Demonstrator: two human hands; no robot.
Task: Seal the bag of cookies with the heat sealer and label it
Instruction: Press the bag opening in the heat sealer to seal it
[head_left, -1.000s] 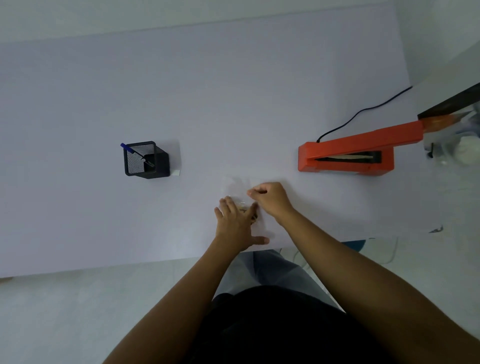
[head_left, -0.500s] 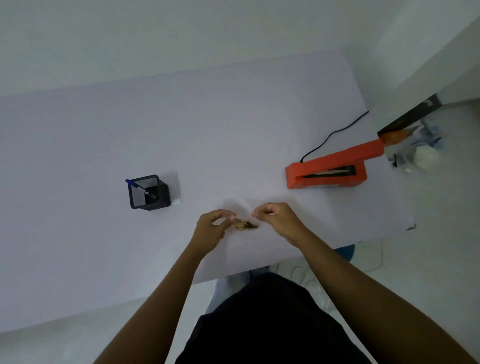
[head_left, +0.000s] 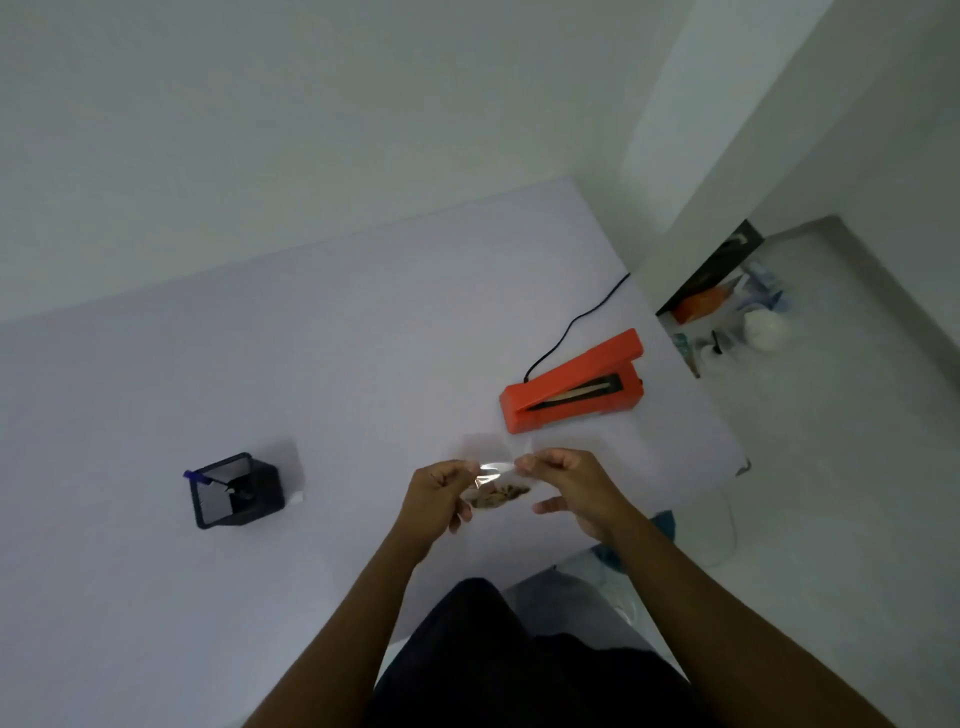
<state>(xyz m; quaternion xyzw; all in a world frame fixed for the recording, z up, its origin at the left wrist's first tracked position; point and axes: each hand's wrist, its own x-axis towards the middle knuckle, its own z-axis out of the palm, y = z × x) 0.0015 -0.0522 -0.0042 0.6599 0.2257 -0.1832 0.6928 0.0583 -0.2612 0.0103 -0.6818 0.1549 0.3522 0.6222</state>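
Bag held over the table, sealer off at 1 o'clock

The white table (head_left: 311, 364) carries the orange wedge-shaped heat sealer (head_left: 571, 387), long axis toward 2 o'clock, nearer the right hand (head_left: 574, 480); the clear plastic bag of brown cookies (head_left: 496, 491) hangs between that hand and the left hand (head_left: 439, 488), each pinching an upper corner; a black mesh pen holder (head_left: 236, 491) stands at 9 o'clock.

My one head camera looks steeply down, close over my hands (head_left: 519, 493), table (head_left: 363, 364) stretching ahead of them.

White table (head_left: 260, 364) against pale wall (head_left: 311, 130); light floor (head_left: 831, 493) right.
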